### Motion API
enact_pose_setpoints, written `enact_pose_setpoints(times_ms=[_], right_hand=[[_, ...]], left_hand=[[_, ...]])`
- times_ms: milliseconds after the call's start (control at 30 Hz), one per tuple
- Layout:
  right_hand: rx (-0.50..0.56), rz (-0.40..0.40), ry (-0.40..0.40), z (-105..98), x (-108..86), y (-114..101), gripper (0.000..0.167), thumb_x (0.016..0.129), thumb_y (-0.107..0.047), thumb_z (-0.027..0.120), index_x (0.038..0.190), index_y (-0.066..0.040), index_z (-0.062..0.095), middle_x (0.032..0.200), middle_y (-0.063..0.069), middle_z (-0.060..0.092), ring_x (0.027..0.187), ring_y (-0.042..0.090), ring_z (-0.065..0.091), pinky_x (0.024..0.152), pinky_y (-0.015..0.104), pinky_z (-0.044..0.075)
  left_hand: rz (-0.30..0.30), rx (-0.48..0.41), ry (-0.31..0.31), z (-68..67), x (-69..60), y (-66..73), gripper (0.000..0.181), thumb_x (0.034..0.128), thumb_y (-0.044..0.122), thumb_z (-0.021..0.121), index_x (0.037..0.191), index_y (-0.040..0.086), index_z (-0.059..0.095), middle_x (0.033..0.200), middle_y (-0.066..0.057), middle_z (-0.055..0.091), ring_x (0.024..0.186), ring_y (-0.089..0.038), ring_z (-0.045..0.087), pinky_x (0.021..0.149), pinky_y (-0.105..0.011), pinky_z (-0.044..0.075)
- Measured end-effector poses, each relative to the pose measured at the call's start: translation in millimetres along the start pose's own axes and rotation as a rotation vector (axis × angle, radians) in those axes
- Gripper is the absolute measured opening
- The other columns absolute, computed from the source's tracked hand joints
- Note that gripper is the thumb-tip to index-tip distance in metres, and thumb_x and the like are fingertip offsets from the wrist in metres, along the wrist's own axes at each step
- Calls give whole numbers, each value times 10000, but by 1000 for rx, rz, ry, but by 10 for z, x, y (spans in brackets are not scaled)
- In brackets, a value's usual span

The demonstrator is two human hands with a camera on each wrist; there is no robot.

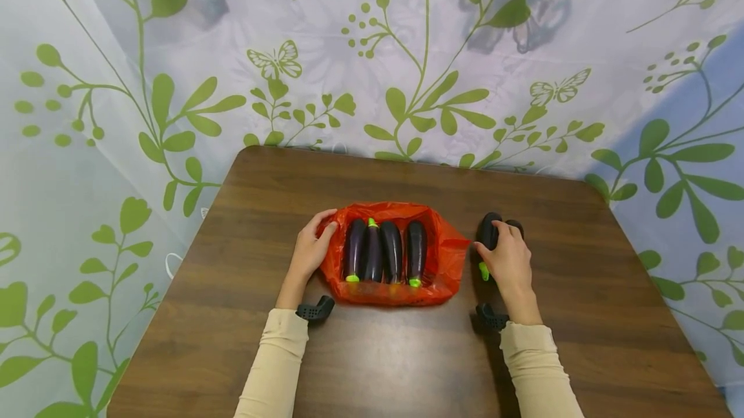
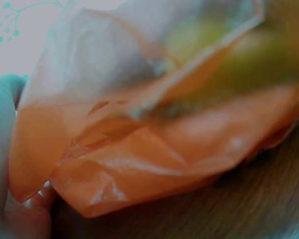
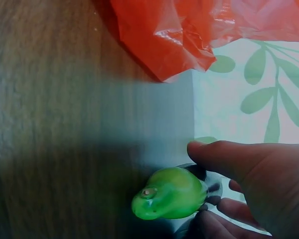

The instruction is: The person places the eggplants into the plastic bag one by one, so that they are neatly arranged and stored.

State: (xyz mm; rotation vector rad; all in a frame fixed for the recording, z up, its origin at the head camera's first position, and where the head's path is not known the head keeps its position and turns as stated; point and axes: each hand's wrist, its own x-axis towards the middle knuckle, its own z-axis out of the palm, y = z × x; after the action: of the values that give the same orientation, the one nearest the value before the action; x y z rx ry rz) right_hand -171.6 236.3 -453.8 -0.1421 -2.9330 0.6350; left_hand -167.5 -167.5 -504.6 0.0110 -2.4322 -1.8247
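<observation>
A red plastic bag (image 1: 450, 269) lies open at the middle of the table, with several glossy dark eggplants (image 1: 416, 250) side by side in it. My left hand (image 1: 310, 247) holds the bag's left edge; in the left wrist view the bag's film (image 2: 139, 169) runs between thumb and fingers. Right of the bag, my right hand (image 1: 513, 266) grips an eggplant (image 1: 488, 230), thumb on one side and fingers on the other. Its bright green cap (image 3: 169, 191) faces the right wrist camera. A second eggplant (image 1: 516, 227) beside it is mostly hidden behind the fingers.
The brown wooden table (image 1: 378, 353) reaches back to a wall covering (image 1: 325, 50) printed with green leaves. Black wrist-worn pieces (image 1: 316, 309) stick out inward at both wrists. The bag's right corner points toward the right hand.
</observation>
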Motion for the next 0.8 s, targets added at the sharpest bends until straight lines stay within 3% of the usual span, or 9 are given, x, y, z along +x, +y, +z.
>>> enact_pose_setpoints(times_ms=[333,533,800], right_hand=[[11,20,-22,1,9,-28,680,911,-208,761,1488,5,470,1488,346,446,1293,569,475,1101,721,346],[27,14,-20,-17,5,-41,650,912,-186,718,1483,4,473,1455,347,476,1268,556,493,1092,732,337],[86,-9,46,-75,2,-75,583,924,-178,690,1452,0,518,1414,332,527,1192,521,560,1018,728,398]], left_hand=[[-28,6,14,10,4,14,424,1020,341,622,1423,215,588,1422,-75,603,1291,-315,579,1116,-527,464],[10,1,42,21,10,6,410,1004,284,661,1392,159,617,1318,-109,611,1248,-308,588,1130,-493,455],[12,-10,54,20,15,8,389,1020,257,652,1390,140,624,1298,-128,609,1249,-310,587,1141,-487,444]])
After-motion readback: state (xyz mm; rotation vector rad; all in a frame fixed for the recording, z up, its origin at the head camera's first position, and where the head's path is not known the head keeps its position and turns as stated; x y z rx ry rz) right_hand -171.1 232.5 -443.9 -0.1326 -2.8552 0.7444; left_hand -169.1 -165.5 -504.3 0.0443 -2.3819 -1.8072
